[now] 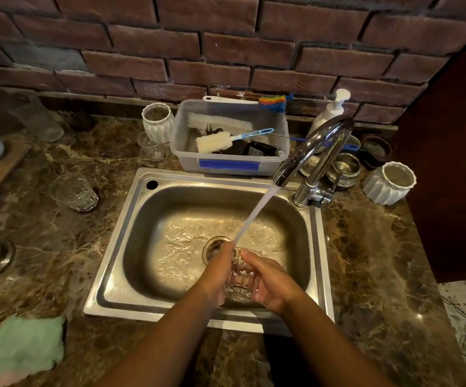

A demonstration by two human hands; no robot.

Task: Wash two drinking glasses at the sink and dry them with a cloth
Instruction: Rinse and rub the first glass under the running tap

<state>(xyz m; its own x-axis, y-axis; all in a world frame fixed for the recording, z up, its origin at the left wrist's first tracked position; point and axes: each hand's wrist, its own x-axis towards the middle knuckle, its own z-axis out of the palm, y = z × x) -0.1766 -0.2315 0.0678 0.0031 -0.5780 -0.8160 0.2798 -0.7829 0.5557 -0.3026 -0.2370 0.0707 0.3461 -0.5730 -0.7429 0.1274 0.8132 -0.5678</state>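
Red-brown brick wall (226, 37), brown-veined marble counter (67, 247), mint-green cloth (22, 347) — its near corner perhaps pink — blue-labelled clear tub (229, 160).

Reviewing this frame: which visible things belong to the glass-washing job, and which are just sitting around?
In the job: held glass, gripped by left hand and right hand; running tap; sink; second glass on the counter; green cloth.

Lying about: tub of brushes; soap pump bottle; white ribbed pot at right; steel bowls.
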